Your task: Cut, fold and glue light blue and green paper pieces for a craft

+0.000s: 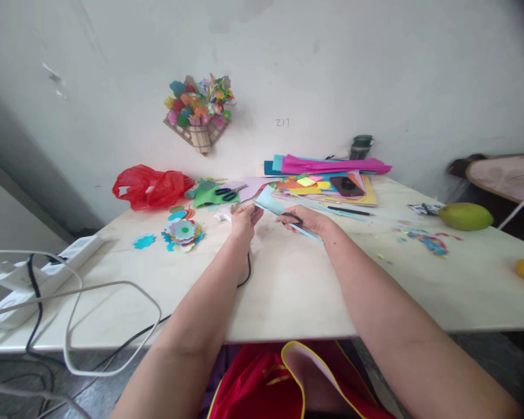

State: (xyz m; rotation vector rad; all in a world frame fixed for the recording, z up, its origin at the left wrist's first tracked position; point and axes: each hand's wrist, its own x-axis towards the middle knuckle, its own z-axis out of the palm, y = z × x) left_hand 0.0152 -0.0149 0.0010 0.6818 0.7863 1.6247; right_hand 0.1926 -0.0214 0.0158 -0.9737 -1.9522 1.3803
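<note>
Thin, flat pale-blue paper (268,199) is held above the smooth, faintly marbled table (288,297), its long axis slanting from far left to near right. The left hand (244,220) pinches it between closed fingers; the right hand (309,220) grips black, loop-handled scissors (297,220). "217" is handwritten on the wall (332,75).

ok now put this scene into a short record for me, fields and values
left hand: pinching light blue paper
right hand: holding black-handled scissors, blades hard to make out
table left: stacked paper flower cutouts, red plastic bag
table back: second scissors on green paper, phone on coloured papers
table right: green mango-like fruit, paper scraps
wall: paper flower bouquet, number 217
</note>
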